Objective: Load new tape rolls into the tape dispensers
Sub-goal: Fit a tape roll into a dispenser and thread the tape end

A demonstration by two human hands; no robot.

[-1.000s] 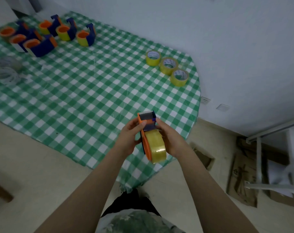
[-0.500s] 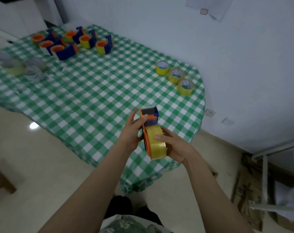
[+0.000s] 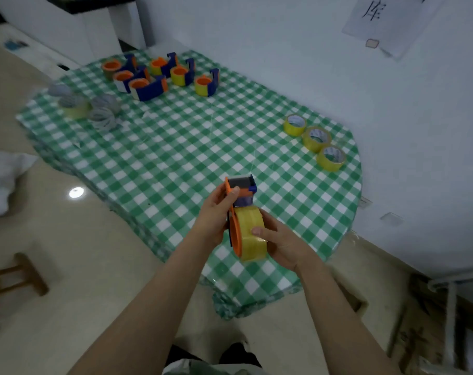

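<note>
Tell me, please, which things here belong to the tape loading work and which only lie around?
Job:
- dispenser, held by left hand
- yellow roll on it, held by right hand
- three spare rolls
- other dispensers

Lying about:
- grey rings
- wooden stool
- white cloth
- paper sign

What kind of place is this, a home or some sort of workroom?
Probably a makeshift packing or storage workroom: a table with a green checked cloth holds a batch of tape dispensers and three yellow tape rolls, cardboard lies on the floor, and a paper sign hangs on the wall.
</note>
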